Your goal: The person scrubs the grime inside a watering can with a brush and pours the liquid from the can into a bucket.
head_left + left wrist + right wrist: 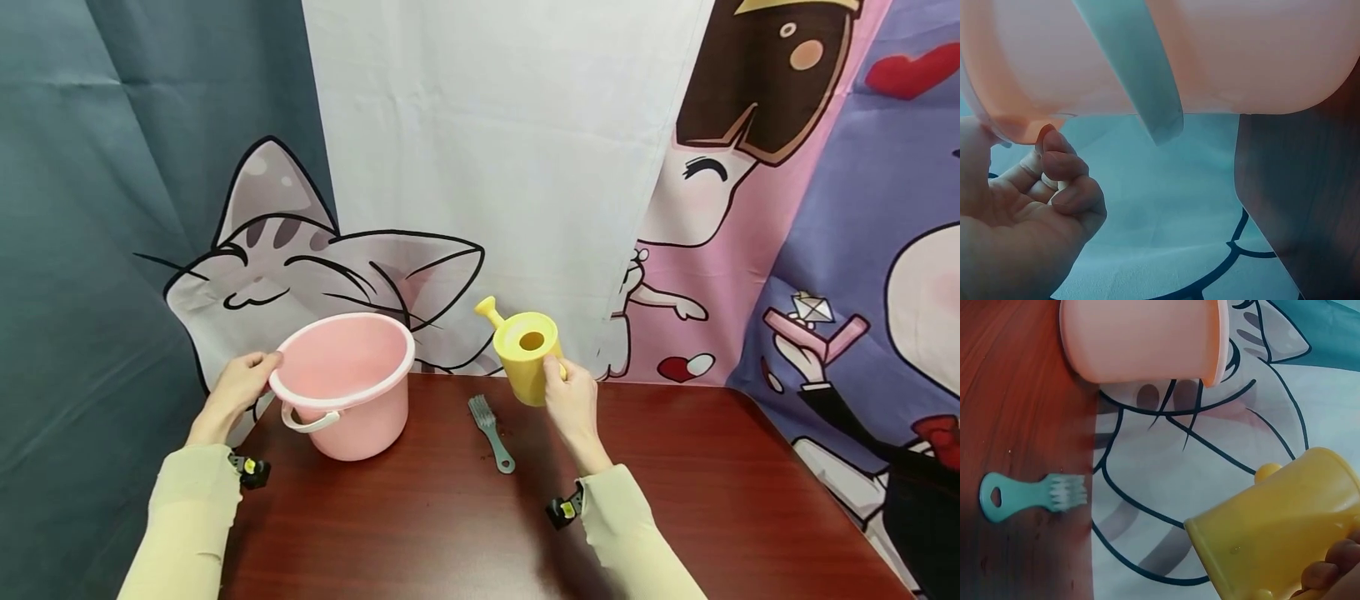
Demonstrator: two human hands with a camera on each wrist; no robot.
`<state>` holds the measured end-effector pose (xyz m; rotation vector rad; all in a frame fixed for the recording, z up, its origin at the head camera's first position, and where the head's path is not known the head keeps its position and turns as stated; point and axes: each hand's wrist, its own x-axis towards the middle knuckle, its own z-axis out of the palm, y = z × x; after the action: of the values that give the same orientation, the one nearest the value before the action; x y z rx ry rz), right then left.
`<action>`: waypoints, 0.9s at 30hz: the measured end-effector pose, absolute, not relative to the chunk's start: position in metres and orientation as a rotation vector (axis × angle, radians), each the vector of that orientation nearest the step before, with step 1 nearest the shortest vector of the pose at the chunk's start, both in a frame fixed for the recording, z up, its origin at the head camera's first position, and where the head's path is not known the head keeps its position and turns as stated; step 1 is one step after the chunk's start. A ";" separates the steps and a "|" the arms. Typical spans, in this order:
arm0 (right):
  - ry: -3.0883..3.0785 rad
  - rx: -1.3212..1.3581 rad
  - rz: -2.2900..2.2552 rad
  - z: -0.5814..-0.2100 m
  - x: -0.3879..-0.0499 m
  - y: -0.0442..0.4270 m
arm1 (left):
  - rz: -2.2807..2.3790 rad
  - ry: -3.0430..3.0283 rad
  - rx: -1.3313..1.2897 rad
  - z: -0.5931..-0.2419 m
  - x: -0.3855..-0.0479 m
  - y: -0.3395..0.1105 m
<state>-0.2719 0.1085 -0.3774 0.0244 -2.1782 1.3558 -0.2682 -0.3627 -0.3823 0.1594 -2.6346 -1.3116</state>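
Note:
A pink bucket (367,425) with a pale swing handle (311,423) is at the table's left side, its opening facing up. My left hand (238,385) pinches its rim between thumb and fingers; in the left wrist view the fingers (1072,187) are curled at the rim. My right hand (573,408) grips the handle of a yellow watering can (525,371). The can is raised above the table, its spout (489,310) pointing left toward the bucket. Between the two lies a teal brush (491,433) with pale bristles, touched by neither hand.
The dark red wooden table (420,533) ends at a printed cloth backdrop (510,167) behind the bucket and can. Small wet-looking spots or specks lie around the brush. A strapped camera sits on each wrist.

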 end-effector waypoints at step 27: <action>-2.059 0.261 1.219 -0.353 -0.311 0.052 | -1.263 -2.658 0.097 -0.380 -0.268 -0.364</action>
<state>-0.3106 0.0519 -0.3527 0.2613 -2.0593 1.2189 -0.2681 -0.3636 -0.3799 0.0974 -2.6584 -1.2632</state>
